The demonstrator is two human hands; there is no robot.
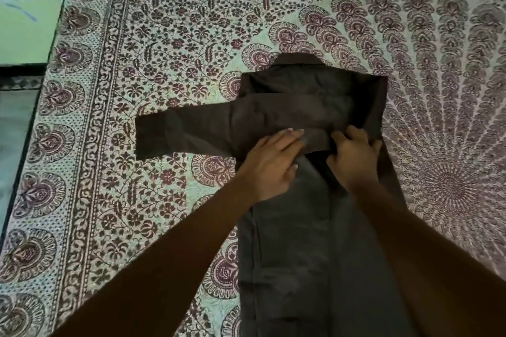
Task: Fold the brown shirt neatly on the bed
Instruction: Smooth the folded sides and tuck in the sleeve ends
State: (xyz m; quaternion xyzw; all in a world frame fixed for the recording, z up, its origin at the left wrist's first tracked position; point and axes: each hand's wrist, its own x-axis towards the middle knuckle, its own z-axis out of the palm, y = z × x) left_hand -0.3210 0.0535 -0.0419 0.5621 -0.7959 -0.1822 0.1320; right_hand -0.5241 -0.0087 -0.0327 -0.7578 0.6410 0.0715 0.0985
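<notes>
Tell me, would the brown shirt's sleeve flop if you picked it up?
Probably floppy: the sleeve lies limp and creased across the brown shirt. Likely light, since it lies thin and flat on the bedsheet. It probably won't roll.

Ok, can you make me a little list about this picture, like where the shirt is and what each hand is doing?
place: patterned bedspread on a bed
shirt: brown shirt, lying flat, collar at the far end
sleeve: one sleeve laid across the body, its end sticking out to the left
left hand: left hand, fingers straight, pressing flat on the shirt
right hand: right hand, fingers curled, gripping the cloth beside the sleeve
folding: started, not finished
</notes>
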